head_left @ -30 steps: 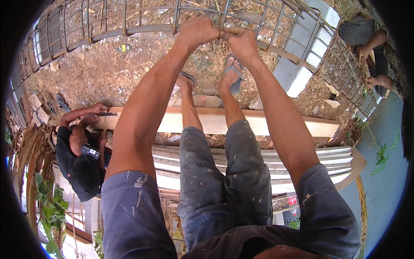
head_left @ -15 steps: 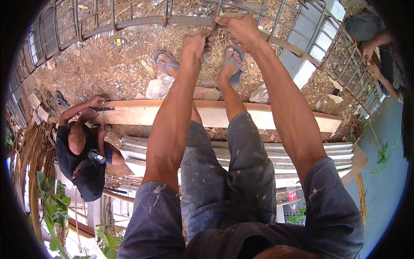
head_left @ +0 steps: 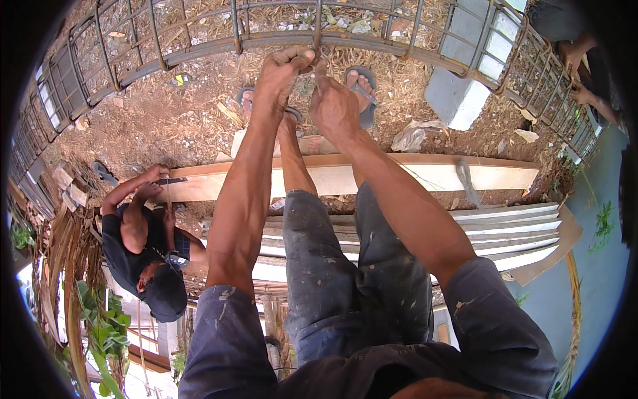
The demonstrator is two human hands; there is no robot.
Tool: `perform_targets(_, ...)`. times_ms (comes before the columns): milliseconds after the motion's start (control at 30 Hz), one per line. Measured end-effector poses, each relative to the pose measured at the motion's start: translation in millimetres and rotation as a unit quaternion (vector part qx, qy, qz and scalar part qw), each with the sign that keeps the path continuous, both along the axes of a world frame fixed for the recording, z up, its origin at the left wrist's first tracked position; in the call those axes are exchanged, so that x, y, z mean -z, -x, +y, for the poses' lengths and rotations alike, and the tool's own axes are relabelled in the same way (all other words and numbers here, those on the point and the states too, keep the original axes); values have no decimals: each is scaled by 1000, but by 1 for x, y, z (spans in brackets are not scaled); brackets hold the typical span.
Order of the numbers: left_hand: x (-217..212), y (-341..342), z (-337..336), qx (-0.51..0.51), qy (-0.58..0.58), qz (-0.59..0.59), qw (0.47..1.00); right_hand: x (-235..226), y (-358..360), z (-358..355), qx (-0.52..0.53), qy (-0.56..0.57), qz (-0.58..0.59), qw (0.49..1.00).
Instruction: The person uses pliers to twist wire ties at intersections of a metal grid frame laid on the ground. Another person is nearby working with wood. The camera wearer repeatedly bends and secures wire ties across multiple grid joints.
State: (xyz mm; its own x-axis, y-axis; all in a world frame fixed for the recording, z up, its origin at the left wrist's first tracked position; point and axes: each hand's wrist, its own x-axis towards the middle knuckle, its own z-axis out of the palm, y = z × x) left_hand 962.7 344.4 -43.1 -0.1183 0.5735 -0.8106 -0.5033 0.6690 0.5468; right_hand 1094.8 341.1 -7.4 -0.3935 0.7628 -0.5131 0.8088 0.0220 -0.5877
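A long cage of steel reinforcing bars [head_left: 259, 37] arches across the top of the view, with stirrups along it. My left hand [head_left: 279, 76] is closed, its thumb and fingertips pinched close against the cage's near bar, below an upright stirrup. Just to its right and a little nearer to me, my right hand [head_left: 334, 110] is closed with its knuckles up. Whatever sits between the fingers of either hand is too small or hidden to make out.
Behind my feet lies a long pale board [head_left: 392, 174], with stacked white-edged planks [head_left: 505, 233] nearer me. A person in a black cap [head_left: 165, 292] works at the board's left end. Another person's hands [head_left: 578, 73] touch the cage at right. A grey-white block [head_left: 458, 100] stands beneath it.
My right hand has come down off the bar toward me and to the left. My left hand has shifted slightly left, up against the bar. The view has shifted somewhat.
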Motion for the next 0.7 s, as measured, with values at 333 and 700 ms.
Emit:
perform_targets(333,3,4,8,151,47,63,985,-23,39,-2,67,211,5,975)
perform_targets(700,-32,-26,13,446,-70,540,710,-28,-37,253,-176,-583,-182,772)
